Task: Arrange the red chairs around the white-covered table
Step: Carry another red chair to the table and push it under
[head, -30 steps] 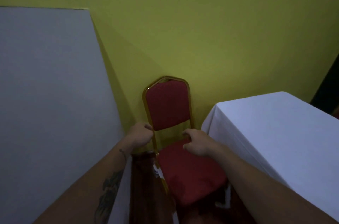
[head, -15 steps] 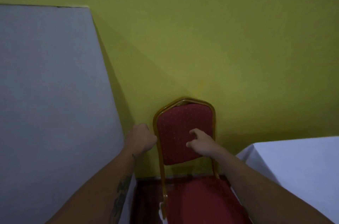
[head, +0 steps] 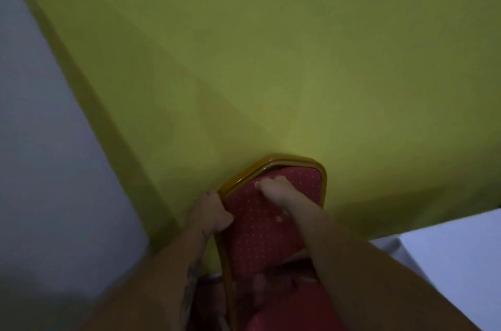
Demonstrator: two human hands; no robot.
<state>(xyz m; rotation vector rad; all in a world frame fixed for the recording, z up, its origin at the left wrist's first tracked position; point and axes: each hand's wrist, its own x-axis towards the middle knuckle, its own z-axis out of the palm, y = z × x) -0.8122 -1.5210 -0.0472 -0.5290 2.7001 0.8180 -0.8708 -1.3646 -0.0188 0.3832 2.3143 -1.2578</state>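
Observation:
A red chair (head: 264,230) with a gold metal frame stands against the yellow wall, its backrest facing me at lower centre. My left hand (head: 210,212) is wrapped around the left edge of the backrest frame. My right hand (head: 276,195) presses on the red padding near the top of the backrest, fingers curled toward the upper frame. Only a corner of the white-covered table (head: 447,257) shows, at the lower right beside the chair. The chair's seat is mostly hidden under my forearms.
A grey-white panel (head: 48,168) fills the left side, close to the chair's left edge. The yellow wall (head: 271,59) is directly behind the chair. The gap between panel and table is narrow.
Both hands have climbed from the bottom of the backrest to its upper part. The view has tilted upward, so the seat and most of the table have dropped out of frame.

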